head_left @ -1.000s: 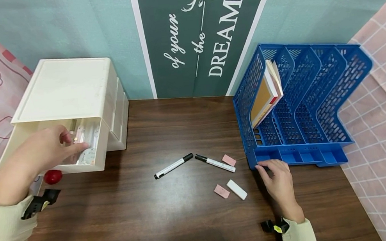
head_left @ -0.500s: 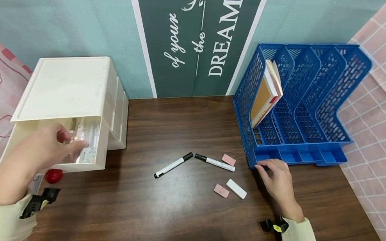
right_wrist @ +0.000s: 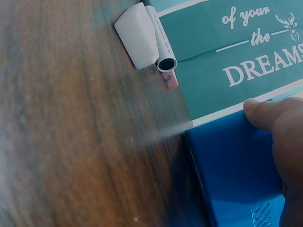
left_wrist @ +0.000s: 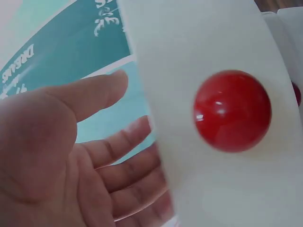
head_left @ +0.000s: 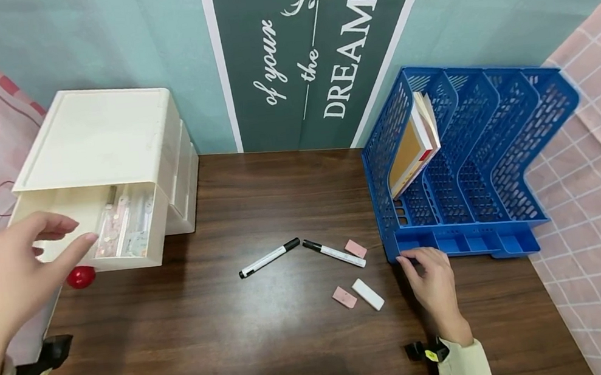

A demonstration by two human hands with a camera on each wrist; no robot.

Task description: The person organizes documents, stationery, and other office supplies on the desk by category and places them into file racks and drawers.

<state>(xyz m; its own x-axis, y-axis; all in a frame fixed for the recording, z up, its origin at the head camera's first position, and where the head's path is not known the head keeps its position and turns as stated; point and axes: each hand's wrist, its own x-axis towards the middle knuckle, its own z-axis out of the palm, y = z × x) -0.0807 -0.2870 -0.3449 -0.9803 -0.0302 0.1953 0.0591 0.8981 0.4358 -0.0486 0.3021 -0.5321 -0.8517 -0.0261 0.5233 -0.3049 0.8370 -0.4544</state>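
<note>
My left hand (head_left: 23, 265) hovers over the left front of the pulled-out top drawer (head_left: 143, 260), holding nothing, its thumb and fingers spread apart. In the left wrist view, a round red knob (left_wrist: 232, 111) sits on the drawer front beside the fingers. Slim clear and pink-patterned items (head_left: 123, 224) lie in the drawer's right half; their kind is unclear. My right hand (head_left: 434, 283) pinches the front left corner of a blue file rack (head_left: 464, 228). In the right wrist view, the thumb (right_wrist: 260, 113) lies on the rack's top edge, while the fingertips are hidden.
Two black-capped markers (head_left: 269, 258) lie mid-table. Near the rack are two pink erasers (head_left: 345, 297) and a white eraser-like block (head_left: 368, 294). A book (head_left: 412, 148) leans in the rack's leftmost slot. The white drawer cabinet (head_left: 94, 136) stands at the left, against the curtain.
My left hand has come out of the drawer, moving left and toward me, and its fingers have spread. The drawer's contents are now uncovered. My right hand stays on the rack.
</note>
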